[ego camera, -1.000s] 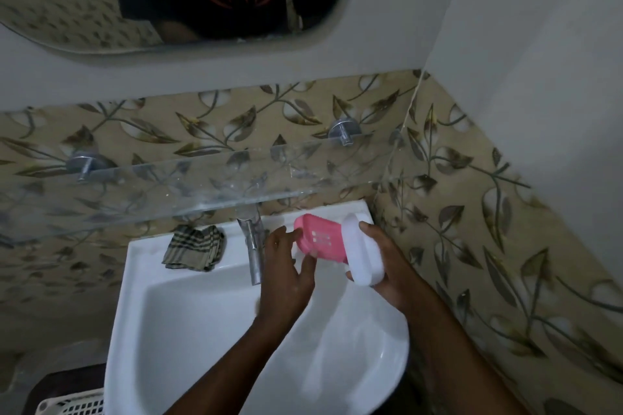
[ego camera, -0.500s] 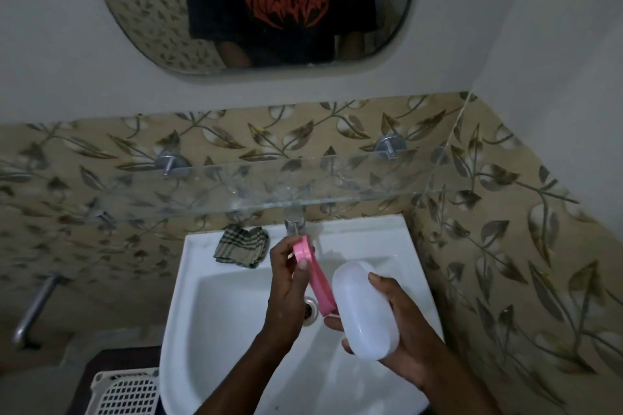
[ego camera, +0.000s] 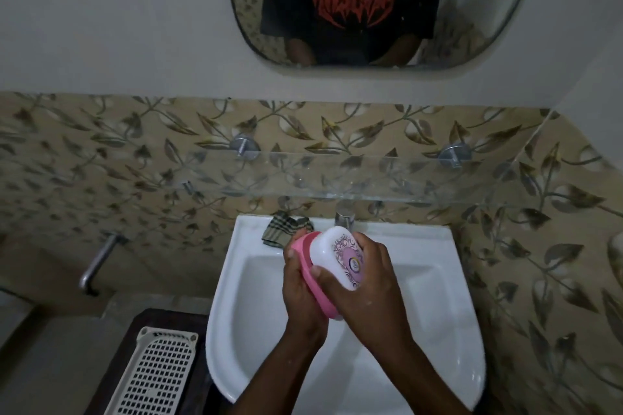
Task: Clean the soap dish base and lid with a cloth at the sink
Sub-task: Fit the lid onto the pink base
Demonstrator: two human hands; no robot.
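Over the white sink I hold the soap dish with both hands. My left hand grips the pink base from the left. My right hand clasps the white lid, which has a pink and purple label on top. The lid sits against the base, tilted on its side. A folded checked cloth lies on the sink's back rim, left of the tap, just beyond my left fingers.
A glass shelf juts out above the tap, with a mirror higher on the wall. A white perforated basket stands low at the left of the sink. A metal pipe projects from the tiled wall at left.
The base and lid were held apart, one in each hand; now they are pressed together. The view has shifted right and down over the sink.
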